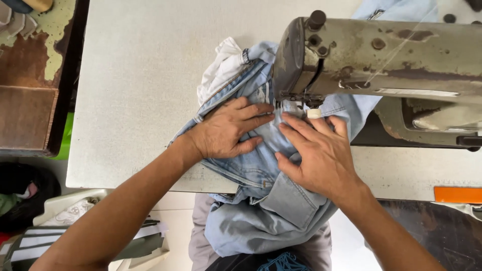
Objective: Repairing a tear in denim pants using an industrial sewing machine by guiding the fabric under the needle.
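A light blue denim garment point(261, 200) with a white lining lies bunched under the head of an old grey-green sewing machine point(381, 55) and hangs off the table's front edge. My left hand point(226, 130) presses flat on the denim just left of the needle, fingers spread and pointing right. My right hand point(316, 150) lies flat on the denim just below and right of the presser foot point(301, 103), fingers pointing up-left. Both hands hold the cloth down against the table; neither grips it.
The pale grey sewing table point(140, 85) spreads to the left. A worn brown wooden cabinet point(30, 75) stands at far left. Papers and bags point(55, 226) lie on the floor at lower left. An orange strip point(457, 194) marks the table's right front edge.
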